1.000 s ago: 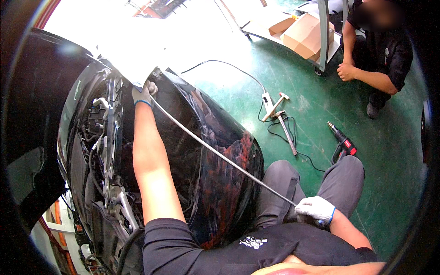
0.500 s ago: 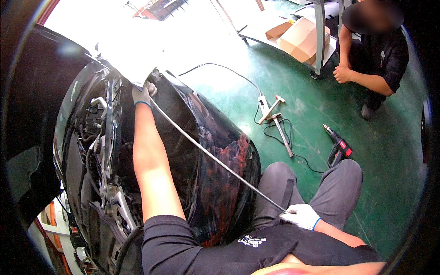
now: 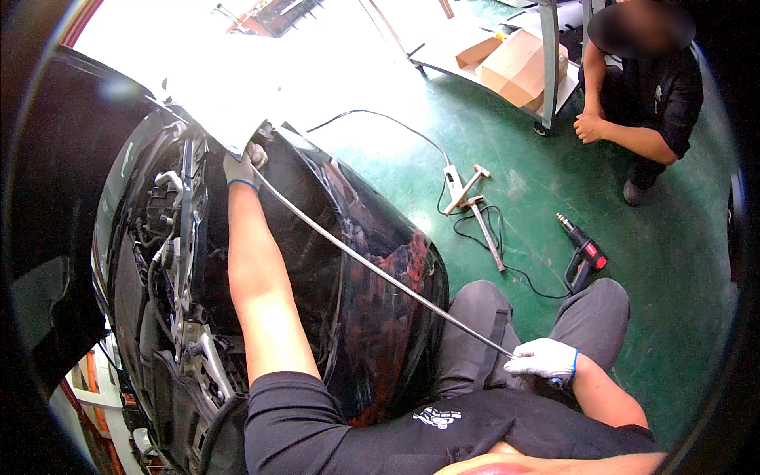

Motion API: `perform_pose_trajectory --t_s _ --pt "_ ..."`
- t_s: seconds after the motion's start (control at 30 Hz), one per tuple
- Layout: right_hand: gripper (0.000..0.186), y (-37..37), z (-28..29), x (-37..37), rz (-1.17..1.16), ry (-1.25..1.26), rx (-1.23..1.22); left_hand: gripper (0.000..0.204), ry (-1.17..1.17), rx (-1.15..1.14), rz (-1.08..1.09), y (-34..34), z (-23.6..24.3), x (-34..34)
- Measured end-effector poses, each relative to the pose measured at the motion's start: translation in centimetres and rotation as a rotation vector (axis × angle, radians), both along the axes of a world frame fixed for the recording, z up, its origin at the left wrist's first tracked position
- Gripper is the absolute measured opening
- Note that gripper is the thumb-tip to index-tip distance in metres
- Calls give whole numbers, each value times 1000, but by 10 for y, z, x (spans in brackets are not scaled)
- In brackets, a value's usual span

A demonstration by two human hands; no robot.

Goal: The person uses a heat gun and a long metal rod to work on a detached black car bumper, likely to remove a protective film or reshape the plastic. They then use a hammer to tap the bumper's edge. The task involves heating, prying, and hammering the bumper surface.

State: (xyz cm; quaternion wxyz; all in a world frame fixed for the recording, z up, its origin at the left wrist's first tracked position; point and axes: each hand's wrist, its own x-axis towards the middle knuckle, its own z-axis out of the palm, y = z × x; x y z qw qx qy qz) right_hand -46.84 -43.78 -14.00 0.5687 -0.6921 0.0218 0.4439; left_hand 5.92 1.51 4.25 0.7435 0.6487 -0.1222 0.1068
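A long, slightly bent metal rod [image 3: 376,271] crosses a black car body section [image 3: 392,317] with scuffed, reddish patches along its outer side. My left hand [image 3: 244,162], in a white glove with blue cuff, is closed at the rod's upper end, against the glare-lit bodywork edge, and partly hidden there. My right hand [image 3: 542,359], gloved alike, grips the lower end above my right thigh. Left of my left forearm lie exposed brackets, hoses and dark trim [image 3: 162,222] of the car.
A co-worker [image 3: 653,103] crouches at upper right beside a wheeled trolley [image 3: 546,87] holding a cardboard box [image 3: 514,67]. On the green floor lie a heat gun [image 3: 584,252], two hammers [image 3: 487,226], a white power strip [image 3: 453,182] and a black cable [image 3: 408,119].
My right hand and the rod's lower end dipped down-left half a second ago and are now back up and to the right. My left hand has stayed nearly in place.
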Motion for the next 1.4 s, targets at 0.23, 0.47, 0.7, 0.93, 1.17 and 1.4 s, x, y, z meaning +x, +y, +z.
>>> perform_pose_trajectory --t_s 0.23,0.47,0.7,0.93,1.17,1.4 --pt "42 -23 -8 15 5 6 53 39 -44 24 8 -11 1 -7" --pt "44 -13 -8 13 16 21 59 38 -86 4 -55 -6 2 -6" --pt "40 32 -30 -15 -98 -129 -44 41 -68 3 -20 -10 -3 -4" --pt "46 50 -26 -23 -209 -173 -110 33 -36 32 9 16 -7 18" --pt "50 23 -42 -5 -8 -84 26 37 11 2 -31 3 0 7" --pt "47 9 -25 8 93 -133 53 39 30 7 73 -13 5 -5"
